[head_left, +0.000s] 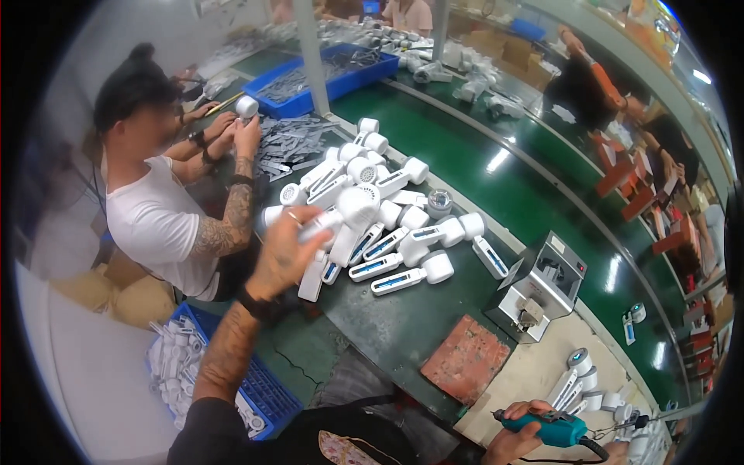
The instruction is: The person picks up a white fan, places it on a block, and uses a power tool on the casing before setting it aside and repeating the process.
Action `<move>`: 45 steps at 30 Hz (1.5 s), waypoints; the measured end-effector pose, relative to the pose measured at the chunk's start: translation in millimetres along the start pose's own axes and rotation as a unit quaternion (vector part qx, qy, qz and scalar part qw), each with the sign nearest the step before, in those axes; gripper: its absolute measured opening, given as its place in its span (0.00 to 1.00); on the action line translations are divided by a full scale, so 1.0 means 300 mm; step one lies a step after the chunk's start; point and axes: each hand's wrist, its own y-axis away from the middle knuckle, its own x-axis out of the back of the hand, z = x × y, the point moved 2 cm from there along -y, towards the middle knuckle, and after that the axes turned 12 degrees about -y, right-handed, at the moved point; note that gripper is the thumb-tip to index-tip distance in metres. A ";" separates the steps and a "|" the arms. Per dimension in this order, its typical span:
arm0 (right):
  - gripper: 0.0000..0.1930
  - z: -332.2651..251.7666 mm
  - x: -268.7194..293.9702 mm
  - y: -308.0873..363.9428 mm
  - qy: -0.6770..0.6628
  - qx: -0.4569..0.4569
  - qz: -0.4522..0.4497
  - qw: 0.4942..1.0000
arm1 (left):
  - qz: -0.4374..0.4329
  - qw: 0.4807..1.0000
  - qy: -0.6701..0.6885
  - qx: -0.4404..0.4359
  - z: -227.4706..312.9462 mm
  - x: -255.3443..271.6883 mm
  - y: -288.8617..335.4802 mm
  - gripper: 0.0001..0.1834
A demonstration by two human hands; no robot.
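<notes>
My left hand reaches out over the green work table and grips a white handheld fan from a heap of several white fans with blue-lit handles. My right hand is low at the bottom edge, closed around a teal electric screwdriver with a black cord. A few more white fan units lie just beyond the screwdriver on a pale mat.
A person in a white shirt sits at my left, hands on a white part. Blue crates hold parts. A small grey machine and a reddish pad sit beside a green conveyor. Other workers sit across it.
</notes>
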 end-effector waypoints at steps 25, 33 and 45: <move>0.26 0.045 0.027 0.056 -0.032 -0.034 -0.002 0.999 | 0.007 0.902 -0.428 -0.059 -0.610 -0.145 -0.472 0.19; 0.33 0.022 0.006 0.057 0.094 -0.014 0.035 0.995 | 0.190 0.941 -0.204 -0.189 -0.175 -0.046 -0.401 0.18; 0.40 -0.073 0.034 0.153 0.028 -0.071 0.008 0.997 | -0.312 0.846 0.228 -0.367 1.236 -0.847 0.390 0.28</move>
